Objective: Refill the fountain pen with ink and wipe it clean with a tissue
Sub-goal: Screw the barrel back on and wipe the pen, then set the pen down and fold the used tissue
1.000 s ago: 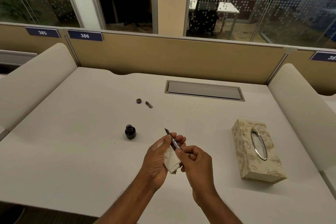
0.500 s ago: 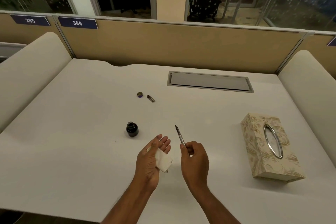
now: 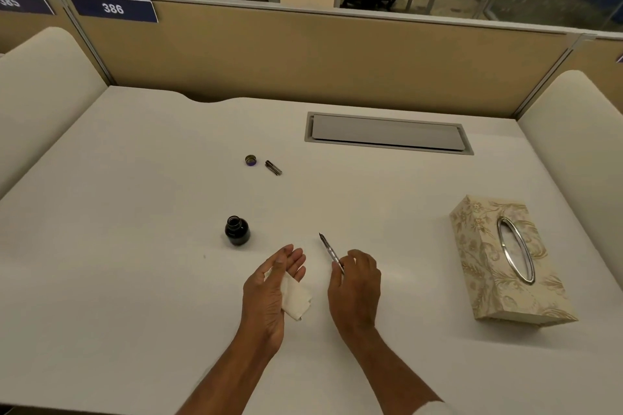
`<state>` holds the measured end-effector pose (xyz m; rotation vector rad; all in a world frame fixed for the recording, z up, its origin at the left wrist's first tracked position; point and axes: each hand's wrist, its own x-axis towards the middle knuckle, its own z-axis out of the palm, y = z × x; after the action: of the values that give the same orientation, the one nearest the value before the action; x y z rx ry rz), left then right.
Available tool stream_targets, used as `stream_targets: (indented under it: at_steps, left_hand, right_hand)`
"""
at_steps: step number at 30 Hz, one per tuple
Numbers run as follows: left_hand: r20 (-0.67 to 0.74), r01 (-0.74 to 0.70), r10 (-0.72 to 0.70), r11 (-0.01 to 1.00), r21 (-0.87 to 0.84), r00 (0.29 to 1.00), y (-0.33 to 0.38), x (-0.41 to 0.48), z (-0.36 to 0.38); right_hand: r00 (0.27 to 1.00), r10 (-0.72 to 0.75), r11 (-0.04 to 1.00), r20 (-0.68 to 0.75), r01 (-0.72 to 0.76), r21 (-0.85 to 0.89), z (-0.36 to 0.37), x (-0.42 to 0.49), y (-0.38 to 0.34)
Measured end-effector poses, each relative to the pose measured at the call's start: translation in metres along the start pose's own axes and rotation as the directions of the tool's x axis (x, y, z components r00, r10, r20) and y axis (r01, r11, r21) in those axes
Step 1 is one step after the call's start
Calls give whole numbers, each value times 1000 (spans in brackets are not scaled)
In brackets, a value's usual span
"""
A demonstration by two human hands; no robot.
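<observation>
Fountain pen (image 3: 328, 251) is off the tissue. Ink bottle (image 3: 237, 231) stands open just beyond my left hand (image 3: 269, 290). That hand lies spread, fingers straight, tissue (image 3: 296, 298) loose on the palm. A second ago the tissue wraps the pen between both hands; now the hands are apart. Pen sits just right of the tissue, nib pointing away, near end pinched by my right hand (image 3: 355, 286). Looks like this wipe pass is done. Loose pen part (image 3: 273, 167) far beyond the grip isn't refitted yet. Tissue box (image 3: 505, 259) is well right.
</observation>
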<state>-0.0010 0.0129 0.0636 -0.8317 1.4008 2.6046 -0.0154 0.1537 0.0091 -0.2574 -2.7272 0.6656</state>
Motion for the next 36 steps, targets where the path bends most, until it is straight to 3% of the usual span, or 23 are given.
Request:
stream_targets:
  at_steps: [15, 36]
  left_hand:
    - [19, 6, -7, 1000, 30, 1000, -4, 0, -6]
    - [25, 1, -1, 1000, 15, 1000, -1, -4, -18]
  right_hand:
    - [999, -46, 999, -23, 46, 15, 19, -5, 9]
    - [996, -86, 985, 6, 86, -152, 23, -15, 16]
